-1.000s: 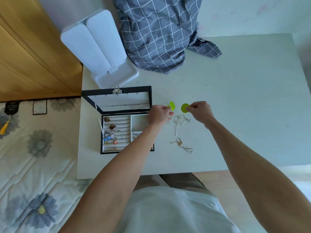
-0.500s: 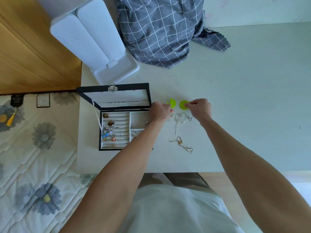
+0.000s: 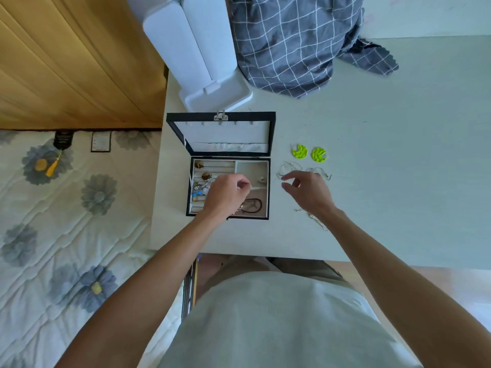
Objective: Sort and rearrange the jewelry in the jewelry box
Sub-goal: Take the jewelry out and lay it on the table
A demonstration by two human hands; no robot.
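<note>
The black jewelry box (image 3: 268, 189) stands open on the white table, lid (image 3: 225, 134) upright. Its left half holds ring rolls with several small pieces, and a dark cord necklace (image 3: 253, 205) lies in the lower right compartment. My left hand (image 3: 225, 193) hovers over the box's middle with fingers curled; I cannot tell whether it holds anything. My right hand (image 3: 308, 192) is just right of the box, thumb and forefinger apart, above silver wire earrings (image 3: 289, 167). Two lime-green disc earrings (image 3: 299, 151) (image 3: 318, 154) lie side by side beyond them.
A thin chain (image 3: 317, 221) lies partly under my right wrist. A white folded stand (image 3: 202, 62) and a grey checked cloth (image 3: 292, 43) sit at the table's back. A flowered mattress (image 3: 66, 221) borders the table's left edge.
Both hands have let go of the green earrings, which now lie on the table. My left hand moved back over the box; my right hand drew back toward the silver earrings.
</note>
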